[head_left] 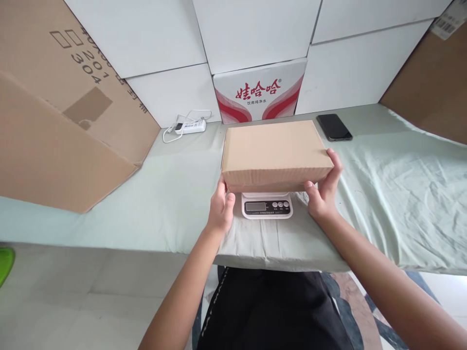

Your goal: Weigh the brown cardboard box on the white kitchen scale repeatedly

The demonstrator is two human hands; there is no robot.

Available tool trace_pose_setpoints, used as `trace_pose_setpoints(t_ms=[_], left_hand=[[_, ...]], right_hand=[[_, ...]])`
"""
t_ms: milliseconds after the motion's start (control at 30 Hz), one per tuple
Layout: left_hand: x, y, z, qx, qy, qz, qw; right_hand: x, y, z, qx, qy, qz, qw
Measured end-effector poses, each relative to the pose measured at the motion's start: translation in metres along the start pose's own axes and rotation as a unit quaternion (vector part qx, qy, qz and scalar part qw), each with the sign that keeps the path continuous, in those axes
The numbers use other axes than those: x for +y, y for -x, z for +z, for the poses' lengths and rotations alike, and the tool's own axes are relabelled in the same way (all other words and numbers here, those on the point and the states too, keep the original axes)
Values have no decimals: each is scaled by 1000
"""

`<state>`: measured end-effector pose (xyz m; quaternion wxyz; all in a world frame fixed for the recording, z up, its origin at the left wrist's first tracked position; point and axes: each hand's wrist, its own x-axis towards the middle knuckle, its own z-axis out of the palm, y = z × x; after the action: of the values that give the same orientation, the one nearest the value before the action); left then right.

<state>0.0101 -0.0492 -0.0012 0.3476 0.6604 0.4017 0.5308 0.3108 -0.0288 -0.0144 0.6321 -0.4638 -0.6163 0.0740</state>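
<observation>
Both your hands grip the cardboard box (274,154) over the scale (267,205): left hand (221,210) at 8 o'clock, right hand (324,190) at 4 o'clock.

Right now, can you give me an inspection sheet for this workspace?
Surface: table under wrinkled pale green cloth.
Job's things: closed cardboard box over a digital kitchen scale; display unreadable.
Clutter: black phone, face up.
Hands: left hand and right hand grip the box's ends.
Cables: white power strip with looped cord.
Surroundings: stacked white cartons, red-printed water carton, large brown cartons.
</observation>
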Motion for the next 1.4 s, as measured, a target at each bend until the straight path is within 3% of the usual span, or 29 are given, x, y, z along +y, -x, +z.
trace_pose_setpoints(t_ms=[700,933,1033,1133,1267,1400], left_hand=[[5,3,0,-1,-2,1,1000],[1,4,-2,58,21,6,998],[0,3,-2,43,17,1,999],[5,1,-3,9,19,0,1000],[24,-11,-11,-12,23,8,1000],[39,-48,-21,-15,27,7,999]], right_hand=[[-3,-3,-1,0,-4,-23,1000],[-1,-5,-1,16,1,-30,999],[0,-5,-2,6,-7,-41,999],[-4,-3,-3,-6,-7,-10,1000],[-21,-13,-8,-4,-14,5,1000],[-40,-49,-7,-24,-50,-8,998]])
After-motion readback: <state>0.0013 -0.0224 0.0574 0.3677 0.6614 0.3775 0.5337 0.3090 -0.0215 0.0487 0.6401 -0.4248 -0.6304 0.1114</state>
